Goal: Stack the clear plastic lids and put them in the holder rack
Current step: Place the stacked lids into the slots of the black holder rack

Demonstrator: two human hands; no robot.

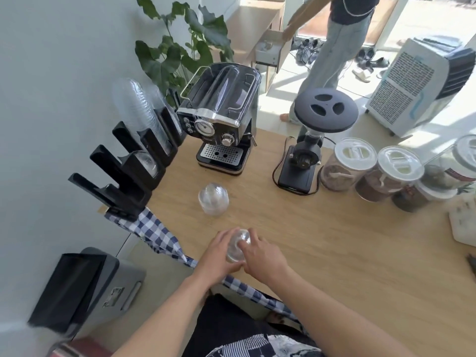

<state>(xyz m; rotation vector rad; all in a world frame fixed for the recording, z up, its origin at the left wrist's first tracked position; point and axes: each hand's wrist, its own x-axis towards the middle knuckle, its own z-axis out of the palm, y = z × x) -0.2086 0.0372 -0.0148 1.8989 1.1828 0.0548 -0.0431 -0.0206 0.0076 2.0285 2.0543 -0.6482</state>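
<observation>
Both my hands hold a small stack of clear dome lids [238,244] just above the near edge of the wooden table [334,240]. My left hand [219,256] grips its left side, my right hand [262,256] its right side and top. A second stack of clear lids [213,199] stands on the table farther out, untouched. The black holder rack [128,171] runs along the wall at the left. A tall pile of clear lids [136,109] fills its far slots, and one slot holds a single lid [146,161]. The nearest slots look bare.
An espresso machine [221,119] and a black grinder [309,140] stand at the back of the table. Several lidded jars [373,168] crowd the right side. A checked cloth [159,235] hangs off the left edge, over a grey bin [87,287]. A person [332,47] stands beyond.
</observation>
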